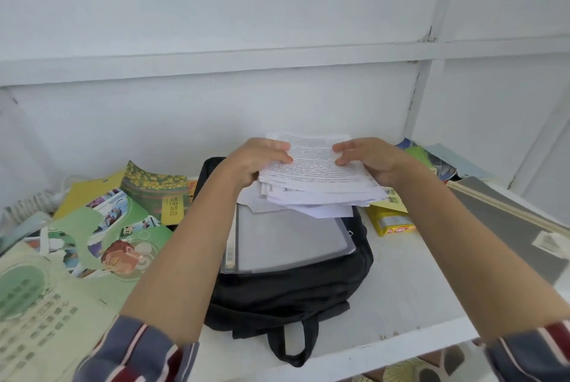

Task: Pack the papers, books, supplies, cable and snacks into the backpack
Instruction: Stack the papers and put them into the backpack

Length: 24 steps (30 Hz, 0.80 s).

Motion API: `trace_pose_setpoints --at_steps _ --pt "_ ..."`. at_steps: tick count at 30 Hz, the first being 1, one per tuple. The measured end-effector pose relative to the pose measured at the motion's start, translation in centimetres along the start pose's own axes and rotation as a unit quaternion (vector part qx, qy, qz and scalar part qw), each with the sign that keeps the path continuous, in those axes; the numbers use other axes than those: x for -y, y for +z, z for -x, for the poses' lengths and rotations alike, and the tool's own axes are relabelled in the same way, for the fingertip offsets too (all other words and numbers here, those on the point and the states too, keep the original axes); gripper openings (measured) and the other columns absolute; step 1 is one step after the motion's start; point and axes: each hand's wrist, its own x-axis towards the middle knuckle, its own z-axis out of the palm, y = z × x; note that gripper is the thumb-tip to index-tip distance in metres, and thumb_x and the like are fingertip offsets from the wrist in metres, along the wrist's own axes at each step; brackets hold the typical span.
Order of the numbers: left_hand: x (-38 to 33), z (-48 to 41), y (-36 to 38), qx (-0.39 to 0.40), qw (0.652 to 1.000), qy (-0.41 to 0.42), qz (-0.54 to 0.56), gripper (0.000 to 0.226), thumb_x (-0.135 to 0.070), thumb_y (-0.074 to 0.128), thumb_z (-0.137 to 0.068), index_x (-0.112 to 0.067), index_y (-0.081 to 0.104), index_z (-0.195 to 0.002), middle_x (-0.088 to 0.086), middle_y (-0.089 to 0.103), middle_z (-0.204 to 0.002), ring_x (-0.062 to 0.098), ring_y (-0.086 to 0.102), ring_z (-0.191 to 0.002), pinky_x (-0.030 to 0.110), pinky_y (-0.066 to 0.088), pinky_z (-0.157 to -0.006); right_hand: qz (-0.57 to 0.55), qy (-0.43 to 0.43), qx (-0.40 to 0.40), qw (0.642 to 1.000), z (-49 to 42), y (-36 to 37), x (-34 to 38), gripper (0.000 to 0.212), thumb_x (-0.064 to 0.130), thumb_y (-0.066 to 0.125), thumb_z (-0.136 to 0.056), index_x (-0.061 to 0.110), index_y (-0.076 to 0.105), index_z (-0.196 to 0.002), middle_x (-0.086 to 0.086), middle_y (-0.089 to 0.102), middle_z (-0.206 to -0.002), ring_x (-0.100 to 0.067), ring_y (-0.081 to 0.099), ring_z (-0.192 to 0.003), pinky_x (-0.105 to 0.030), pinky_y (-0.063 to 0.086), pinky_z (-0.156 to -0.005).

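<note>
A black backpack point(287, 292) lies flat on the white table, its carry loop toward me. A clear plastic folder point(287, 239) rests on top of it. Above the far end of the backpack I hold a loose stack of printed papers point(314, 175) with both hands. My left hand point(256, 159) grips the stack's left edge and my right hand point(367, 159) grips its right edge. The sheets are uneven, with some sticking out below. Several green picture books point(101, 233) lie spread to the left of the backpack.
A yellow snack box point(391, 221) sits just right of the backpack. More colourful booklets point(431, 159) lie at the back right, beside a grey board point(512, 227). A white coiled cable point(27, 205) sits at the far left. The wall stands close behind. The table's front edge point(370, 357) is near.
</note>
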Motion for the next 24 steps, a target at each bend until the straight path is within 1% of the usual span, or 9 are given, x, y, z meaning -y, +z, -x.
trace_pose_setpoints --at_steps 2,4,6,8,10,15,17,21,24 --pt "0.3 -1.8 0.4 0.001 0.999 0.037 0.009 0.038 0.000 0.069 -0.078 -0.026 0.064 -0.105 0.005 0.062 -0.121 0.019 0.059 -0.109 0.031 0.044 -0.101 0.016 -0.040 -0.040 0.998 -1.4 -0.4 -0.3 0.032 -0.011 0.061 -0.079 0.015 0.062 -0.098 -0.013 0.062 -0.113 -0.028 0.064 -0.089 -0.042 0.054 -0.084" --pt "0.8 -3.9 0.9 0.001 0.998 0.067 0.008 0.045 0.005 0.067 -0.078 -0.026 0.061 -0.110 0.003 0.052 -0.135 0.017 0.050 -0.121 0.032 0.034 -0.109 0.021 -0.072 -0.076 0.994 -2.9 -0.7 -1.0 0.039 -0.012 0.061 -0.078 0.015 0.059 -0.106 -0.012 0.060 -0.116 -0.025 0.063 -0.087 -0.036 0.057 -0.074" --pt "1.4 -5.9 1.8 -0.007 0.997 0.080 0.012 0.049 0.009 0.064 -0.079 -0.022 0.058 -0.116 0.003 0.045 -0.141 0.017 0.043 -0.128 0.030 0.033 -0.108 0.003 -0.089 -0.091 0.992 -4.4 -1.0 -1.9 0.042 -0.015 0.060 -0.078 0.011 0.057 -0.110 -0.011 0.058 -0.116 -0.022 0.060 -0.086 -0.023 0.056 -0.058" --pt "2.2 -7.7 2.9 -0.010 0.997 0.081 0.002 0.049 0.010 0.063 -0.080 -0.017 0.056 -0.121 0.003 0.043 -0.142 0.018 0.039 -0.132 0.023 0.035 -0.101 0.000 -0.086 -0.103 0.991 -6.1 -1.6 -3.2 0.043 -0.017 0.059 -0.077 0.008 0.057 -0.111 -0.012 0.056 -0.116 -0.023 0.059 -0.089 -0.019 0.055 -0.054" --pt "3.3 -9.4 3.8 -0.019 0.997 0.066 -0.026 0.049 0.010 0.062 -0.080 -0.014 0.056 -0.123 0.002 0.043 -0.141 0.017 0.038 -0.131 0.019 0.035 -0.094 0.016 -0.059 -0.117 0.991 -7.9 -2.2 -4.4 0.043 -0.017 0.059 -0.076 0.009 0.058 -0.111 -0.013 0.055 -0.120 -0.027 0.059 -0.094 -0.022 0.054 -0.058" --pt "5.7 -12.5 4.7 -0.025 0.997 0.022 -0.074 0.046 0.010 0.065 -0.077 -0.014 0.061 -0.116 0.006 0.048 -0.137 0.021 0.047 -0.121 0.029 0.041 -0.097 0.109 0.018 -0.109 0.988 -11.5 -2.8 -6.8 0.046 -0.013 0.060 -0.076 0.006 0.057 -0.118 -0.014 0.050 -0.128 -0.030 0.053 -0.111 -0.031 0.048 -0.080" --pt "6.3 -12.9 4.7 -0.026 0.997 0.011 -0.076 0.045 0.008 0.067 -0.076 -0.015 0.061 -0.114 0.006 0.050 -0.135 0.022 0.050 -0.117 0.031 0.043 -0.097 0.129 0.022 -0.115 0.985 -12.1 -2.7 -7.2 0.046 -0.013 0.059 -0.077 0.007 0.056 -0.118 -0.013 0.047 -0.130 -0.029 0.051 -0.111 -0.030 0.046 -0.080" --pt "6.3 -13.0 4.7 -0.029 0.997 0.010 -0.070 0.044 0.007 0.067 -0.077 -0.014 0.061 -0.115 0.005 0.050 -0.131 0.019 0.050 -0.111 0.030 0.043 -0.093 0.104 0.031 -0.132 0.985 -12.8 -2.8 -7.2 0.053 -0.015 0.056 -0.076 0.007 0.051 -0.124 -0.013 0.045 -0.126 -0.020 0.050 -0.089 -0.028 0.044 -0.069" --pt "6.1 -12.8 4.7 -0.026 0.997 0.009 -0.076 0.044 0.006 0.067 -0.077 -0.014 0.061 -0.115 0.004 0.050 -0.131 0.017 0.049 -0.110 0.028 0.041 -0.091 0.051 0.060 -0.131 0.988 -13.4 -3.1 -7.4 0.057 -0.017 0.059 -0.074 0.009 0.049 -0.124 -0.015 0.045 -0.129 -0.029 0.053 -0.104 -0.038 0.051 -0.084"
